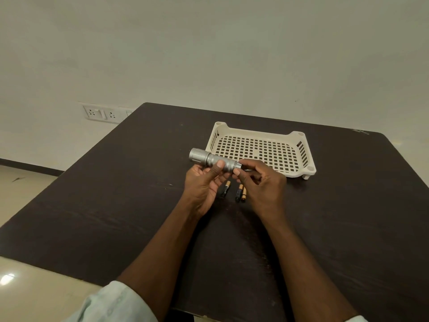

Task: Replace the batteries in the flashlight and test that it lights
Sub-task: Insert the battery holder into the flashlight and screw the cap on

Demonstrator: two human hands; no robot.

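Observation:
A silver metal flashlight point(210, 159) is held level above the dark table point(116, 205), its wide head pointing left. My left hand point(204, 182) grips its knurled body from below, thumb on top. My right hand point(260, 180) pinches the tail end of the flashlight between thumb and fingers. Whether the tail cap is on or off is hidden by the fingers. On the table under the hands lie three black-and-copper batteries: one point(225, 188) to the left, and a pair point(241, 193) side by side.
A cream perforated plastic tray point(257, 149) stands just behind the hands. The wall is close behind the table, with a socket panel point(103, 113) at the left. The table's front edge runs near my sleeves.

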